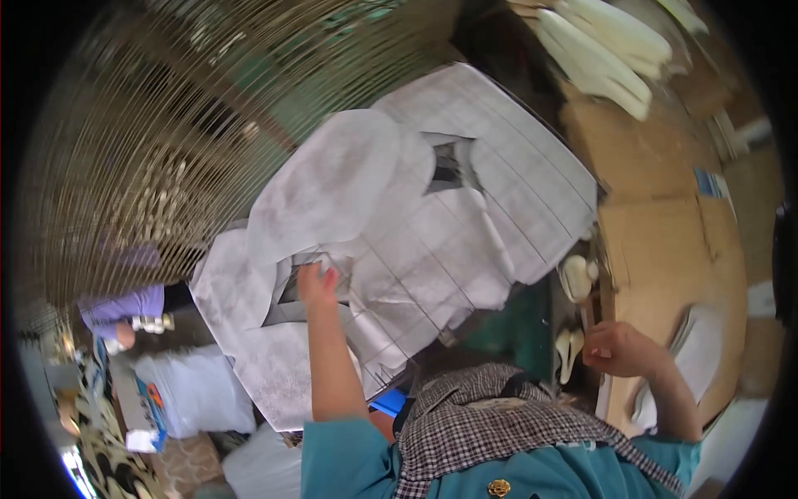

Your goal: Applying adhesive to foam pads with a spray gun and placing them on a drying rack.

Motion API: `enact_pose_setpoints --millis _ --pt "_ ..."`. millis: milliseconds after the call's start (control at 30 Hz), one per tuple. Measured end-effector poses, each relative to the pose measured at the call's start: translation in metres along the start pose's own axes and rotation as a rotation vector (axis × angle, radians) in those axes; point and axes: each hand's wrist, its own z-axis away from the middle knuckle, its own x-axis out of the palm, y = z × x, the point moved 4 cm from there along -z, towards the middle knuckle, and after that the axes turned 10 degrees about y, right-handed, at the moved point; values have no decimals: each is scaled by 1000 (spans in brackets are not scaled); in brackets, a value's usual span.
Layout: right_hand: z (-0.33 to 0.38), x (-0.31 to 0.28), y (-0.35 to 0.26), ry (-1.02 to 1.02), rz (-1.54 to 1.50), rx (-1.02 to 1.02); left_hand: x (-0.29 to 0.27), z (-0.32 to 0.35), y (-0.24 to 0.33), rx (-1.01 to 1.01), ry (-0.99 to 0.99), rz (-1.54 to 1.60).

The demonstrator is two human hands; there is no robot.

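Your left hand [317,287]: at gap in overlapping white sheets [399,233]; fingers blurred, cannot tell whether gripping. Sheets spread ahead of you, thin dark lines crossing them. Your right hand [617,349]: fingers curled inward, near cardboard [648,237]; hold cannot be told. Small white curved pieces [574,279] nearby.

"Is the left hand [316,284] sharp?"
"No, slightly blurred; the white sheet [332,179] beyond it is softly lit."
"Farther left?"
"Dim, with wires [179,133] curving toward blackened edges; glare far left, below the hand."
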Motion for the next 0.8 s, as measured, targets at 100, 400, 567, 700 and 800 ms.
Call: enact_pose_setpoints --millis 100,400,567,700,800 --pt "59 -13 13 -78 -15 -82 -64 29 -13 22 -1 117" --pt "265 -17 53 -512 -180 -171 -116 199 -45 129 274 -23" --pt "329 -23 65 -338 -426 -392 -96 223 -39 184 181 -40" --pt "360 -30 55 -150 -453 -572 -63 242 -59 223 76 -118" --pt "364 -40 34 -127 -445 -834 -58 269 -62 250 39 -40"
